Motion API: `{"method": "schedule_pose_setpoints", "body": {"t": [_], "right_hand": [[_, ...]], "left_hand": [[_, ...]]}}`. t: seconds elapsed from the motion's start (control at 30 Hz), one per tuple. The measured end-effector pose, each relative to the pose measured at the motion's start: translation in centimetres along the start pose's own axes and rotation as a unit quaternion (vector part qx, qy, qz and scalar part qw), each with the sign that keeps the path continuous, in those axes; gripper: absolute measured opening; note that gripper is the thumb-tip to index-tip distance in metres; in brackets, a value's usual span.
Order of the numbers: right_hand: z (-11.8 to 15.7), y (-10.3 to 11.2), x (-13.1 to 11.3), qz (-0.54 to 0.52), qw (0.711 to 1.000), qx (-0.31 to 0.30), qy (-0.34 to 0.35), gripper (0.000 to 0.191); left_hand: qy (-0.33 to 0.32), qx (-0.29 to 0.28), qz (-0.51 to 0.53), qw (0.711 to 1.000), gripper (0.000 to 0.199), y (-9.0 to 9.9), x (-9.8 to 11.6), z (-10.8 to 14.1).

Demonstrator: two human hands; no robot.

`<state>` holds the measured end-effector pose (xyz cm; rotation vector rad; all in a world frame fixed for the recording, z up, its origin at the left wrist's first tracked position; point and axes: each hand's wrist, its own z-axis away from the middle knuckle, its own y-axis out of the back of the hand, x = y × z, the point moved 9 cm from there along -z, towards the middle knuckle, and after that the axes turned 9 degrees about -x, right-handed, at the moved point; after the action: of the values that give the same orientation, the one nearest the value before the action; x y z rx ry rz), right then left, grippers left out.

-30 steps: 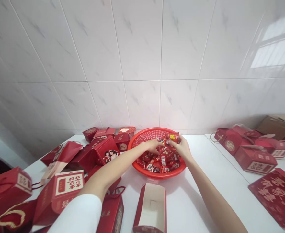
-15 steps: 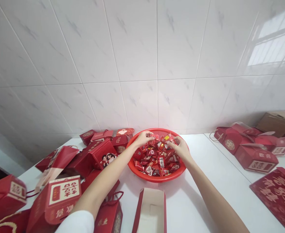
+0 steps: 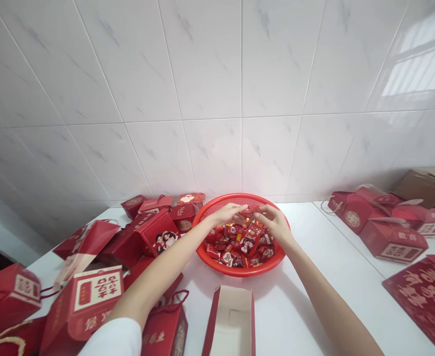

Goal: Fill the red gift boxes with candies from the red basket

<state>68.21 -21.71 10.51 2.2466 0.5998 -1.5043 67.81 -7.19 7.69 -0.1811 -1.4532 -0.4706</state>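
A red plastic basket [image 3: 239, 271] stands against the wall, heaped with red-wrapped candies [image 3: 236, 249]. My left hand [image 3: 229, 214] reaches over the back of the heap, its fingers bent round a red-wrapped candy [image 3: 247, 209]. Facing it from the right, my right hand [image 3: 276, 223] has its thumb and fingers closed at the other side of that red wrapping. The fingertips nearly meet, so how many pieces they hold is hard to make out. Directly in front of the basket is an open, white-lined red box [image 3: 233, 321], with nothing visible inside.
Many red gift boxes [image 3: 97, 301] crowd the table's left side, some with rope handles. More red boxes [image 3: 395, 240] sit at the right, near a brown cardboard box [image 3: 423, 188]. A flat red piece with lettering [image 3: 421, 296] lies at the right edge. White tiled wall [image 3: 217, 158] rises behind.
Both hands have come together over the basket's back part, the left moving right and the right moving slightly inward. A larger candy packet with printed figures now shows on the heap.
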Motion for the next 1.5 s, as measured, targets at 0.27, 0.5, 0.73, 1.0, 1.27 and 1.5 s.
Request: {"method": "schedule_pose_setpoints", "body": {"t": [0.27, 0.5, 0.73, 1.0, 1.27, 1.5], "right_hand": [[1.0, 2.9, 1.4, -0.156, 0.973, 0.163, -0.052, 0.042], [1.4, 3.8, 2.6, -0.221, 0.943, 0.239, -0.068, 0.028], [1.4, 4.4, 3.2, -0.226, 0.935, 0.266, -0.062, 0.021], [1.5, 4.3, 2.7, -0.227, 0.935, 0.265, -0.057, 0.020], [1.5, 4.2, 2.5, -0.216, 0.939, 0.262, -0.058, 0.018], [1.1, 4.7, 3.0, -0.195, 0.949, 0.243, -0.055, 0.012]], "left_hand": [[0.073, 0.098, -0.339, 0.933, 0.020, 4.4, -1.7, -2.8], [0.114, 0.110, -0.453, 0.877, 0.013, 4.2, -3.0, -3.9], [0.060, 0.205, -0.485, 0.848, 0.026, 4.6, 0.3, -2.1], [-0.040, -0.086, -0.544, 0.834, 0.032, -4.3, -1.4, -4.4], [0.106, 0.039, -0.560, 0.821, 0.037, 0.2, -2.0, -4.0], [0.079, 0.093, -0.527, 0.841, 0.019, 2.5, -0.8, -2.6]]}}
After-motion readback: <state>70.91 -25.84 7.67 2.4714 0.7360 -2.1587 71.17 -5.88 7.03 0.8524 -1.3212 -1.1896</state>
